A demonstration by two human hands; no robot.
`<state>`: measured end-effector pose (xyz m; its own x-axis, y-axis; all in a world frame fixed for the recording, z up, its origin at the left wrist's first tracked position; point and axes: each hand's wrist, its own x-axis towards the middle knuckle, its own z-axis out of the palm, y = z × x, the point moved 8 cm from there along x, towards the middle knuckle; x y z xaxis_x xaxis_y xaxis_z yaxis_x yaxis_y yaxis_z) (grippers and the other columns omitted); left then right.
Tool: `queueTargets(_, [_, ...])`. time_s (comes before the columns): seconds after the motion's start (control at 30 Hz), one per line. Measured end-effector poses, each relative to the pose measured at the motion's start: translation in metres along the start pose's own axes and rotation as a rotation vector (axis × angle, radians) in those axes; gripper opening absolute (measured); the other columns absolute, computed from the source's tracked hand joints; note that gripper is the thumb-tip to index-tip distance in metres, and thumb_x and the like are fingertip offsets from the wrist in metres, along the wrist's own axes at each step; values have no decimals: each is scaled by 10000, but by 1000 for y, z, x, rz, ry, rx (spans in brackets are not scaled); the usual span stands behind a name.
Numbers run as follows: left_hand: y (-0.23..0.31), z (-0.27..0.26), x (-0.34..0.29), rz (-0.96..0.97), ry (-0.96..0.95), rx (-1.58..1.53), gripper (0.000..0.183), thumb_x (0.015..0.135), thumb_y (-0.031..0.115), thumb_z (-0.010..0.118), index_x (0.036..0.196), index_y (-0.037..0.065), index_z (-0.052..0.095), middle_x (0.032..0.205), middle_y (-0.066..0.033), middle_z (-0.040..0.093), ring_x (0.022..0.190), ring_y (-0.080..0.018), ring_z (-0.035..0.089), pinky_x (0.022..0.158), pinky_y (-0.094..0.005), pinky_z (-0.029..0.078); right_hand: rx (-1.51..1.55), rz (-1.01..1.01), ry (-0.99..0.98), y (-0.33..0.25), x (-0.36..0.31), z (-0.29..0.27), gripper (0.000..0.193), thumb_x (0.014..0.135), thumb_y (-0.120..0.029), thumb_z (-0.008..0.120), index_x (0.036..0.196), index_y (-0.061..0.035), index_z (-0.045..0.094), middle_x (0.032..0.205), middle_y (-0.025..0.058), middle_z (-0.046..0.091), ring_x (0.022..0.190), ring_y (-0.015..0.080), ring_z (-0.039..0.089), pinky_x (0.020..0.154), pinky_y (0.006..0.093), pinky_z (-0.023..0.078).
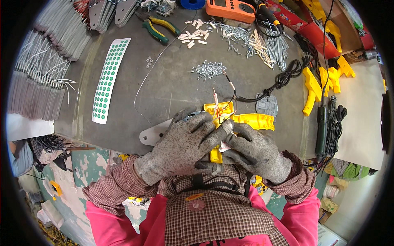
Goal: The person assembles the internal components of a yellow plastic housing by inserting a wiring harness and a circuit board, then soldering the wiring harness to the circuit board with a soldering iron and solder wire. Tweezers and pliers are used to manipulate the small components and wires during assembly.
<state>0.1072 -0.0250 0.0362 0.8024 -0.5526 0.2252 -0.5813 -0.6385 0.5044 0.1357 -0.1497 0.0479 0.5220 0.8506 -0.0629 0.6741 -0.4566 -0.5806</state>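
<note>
A yellow plastic handle housing (254, 120) lies open in front of me, with thin wires (221, 111) running into it. My left hand (184, 143), in a grey glove, is closed over the housing's left side. Its fingertips meet those of my right hand (258, 149), also gloved, above the wires. My right fingers are closed and bent inward; what they pinch is hidden. A small white piece (224, 146) shows between the hands. A black cable (250, 99) leads to the wires. Left of my left hand, a flat grey metal plate (150, 135) sticks out.
Farther up lie small metal fasteners (209, 69), screws (275, 51), white pieces (193, 35), green-handled pliers (160, 28) and an orange meter (230, 9). A sheet of green stickers (110, 80) and wired grey strips (37, 94) are left. Yellow housings (312, 90) and a soldering iron (321, 131) are right.
</note>
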Motion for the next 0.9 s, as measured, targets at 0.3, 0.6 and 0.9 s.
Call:
queueTargets(0.3, [-3, 2, 1, -8, -25, 19, 980, 644, 579, 798, 1415, 73, 464, 1261, -123, 580, 1202, -345, 506, 1053, -576, 353, -86, -36, -21, -3, 2, 6, 520, 823, -123, 683, 1321, -152, 535, 1255, 160, 521, 1015, 336, 624, 824, 424, 538])
queueTargets(0.6, [2, -17, -13, 50, 86, -13, 853, 713, 442, 767, 1432, 113, 445, 1251, -146, 532, 1246, -340, 480, 1019, -515, 428, -192, -155, 101, 0, -13, 19, 594, 788, -155, 709, 1357, -201, 547, 1362, 158, 517, 933, 287, 638, 783, 403, 542])
queueTargets(0.9, [-67, -73, -52, -126, -409, 577, 262, 756, 159, 632, 984, 31, 639, 1108, -113, 615, 1168, -295, 551, 1049, -472, 415, -96, -150, 514, 13, -24, -52, 488, 815, -106, 723, 1284, -118, 591, 1278, 185, 563, 857, 323, 648, 737, 401, 536])
